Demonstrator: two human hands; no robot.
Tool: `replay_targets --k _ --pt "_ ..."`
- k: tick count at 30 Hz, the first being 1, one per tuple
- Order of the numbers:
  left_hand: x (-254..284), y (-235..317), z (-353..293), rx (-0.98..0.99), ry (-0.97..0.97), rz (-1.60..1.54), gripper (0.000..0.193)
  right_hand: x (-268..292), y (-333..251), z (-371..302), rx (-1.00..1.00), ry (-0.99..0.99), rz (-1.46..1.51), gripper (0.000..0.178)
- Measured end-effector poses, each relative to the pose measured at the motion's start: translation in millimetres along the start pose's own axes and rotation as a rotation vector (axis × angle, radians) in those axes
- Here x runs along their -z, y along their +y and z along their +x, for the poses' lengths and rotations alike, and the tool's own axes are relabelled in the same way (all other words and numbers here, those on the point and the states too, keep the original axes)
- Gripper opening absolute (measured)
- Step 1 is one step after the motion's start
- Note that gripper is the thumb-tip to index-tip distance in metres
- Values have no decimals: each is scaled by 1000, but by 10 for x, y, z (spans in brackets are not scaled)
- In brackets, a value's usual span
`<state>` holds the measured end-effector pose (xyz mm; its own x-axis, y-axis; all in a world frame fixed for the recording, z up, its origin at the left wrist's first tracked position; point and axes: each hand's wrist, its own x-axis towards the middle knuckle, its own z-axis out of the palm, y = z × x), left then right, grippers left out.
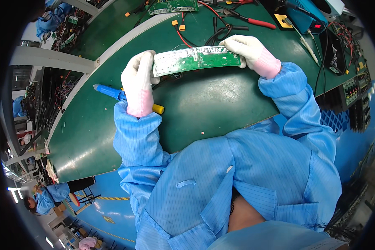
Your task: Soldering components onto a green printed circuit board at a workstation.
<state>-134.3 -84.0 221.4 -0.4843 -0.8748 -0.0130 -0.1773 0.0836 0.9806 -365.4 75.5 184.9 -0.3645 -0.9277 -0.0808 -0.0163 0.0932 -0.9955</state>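
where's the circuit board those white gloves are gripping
In the head view's upper middle, the circuit board is held over the green table, its left end in the left hand, its right end in the right hand.

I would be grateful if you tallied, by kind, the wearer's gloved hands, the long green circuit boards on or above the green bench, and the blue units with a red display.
Gloved hands: 2 (left hand, right hand)
Long green circuit boards: 2 (held board, far board)
Blue unit with red display: 1
Total: 5
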Motion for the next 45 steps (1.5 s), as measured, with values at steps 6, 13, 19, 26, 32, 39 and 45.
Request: replay_targets --k 6,13,19,26,32,39,45 --pt "-90 28 61 -102 52 -71 34 -32 -49 -75 -90 4 214 37" --pt "-203 -35 286 -278 68 6 36 -270 -232 -312 -111 -36 190 38" --pt "-491 342 452 -499 -21 40 35 -468 -180 -521 -179 -85 206 44" --pt "-739 -253 775 -454 -135 233 33 -499 -137 -481 -283 -174 105 45" --pt "-595 -304 628 -549 -221 243 44 -387 -112 -494 -324 -95 -174 40" --pt "-500 -163 351 -388 -315 126 52 -89 -262 -461 170 -130 -1164 40" --pt "-482 171 489 -333 -312 90 51 -87 -589 -314 -328 -506 -508 42"
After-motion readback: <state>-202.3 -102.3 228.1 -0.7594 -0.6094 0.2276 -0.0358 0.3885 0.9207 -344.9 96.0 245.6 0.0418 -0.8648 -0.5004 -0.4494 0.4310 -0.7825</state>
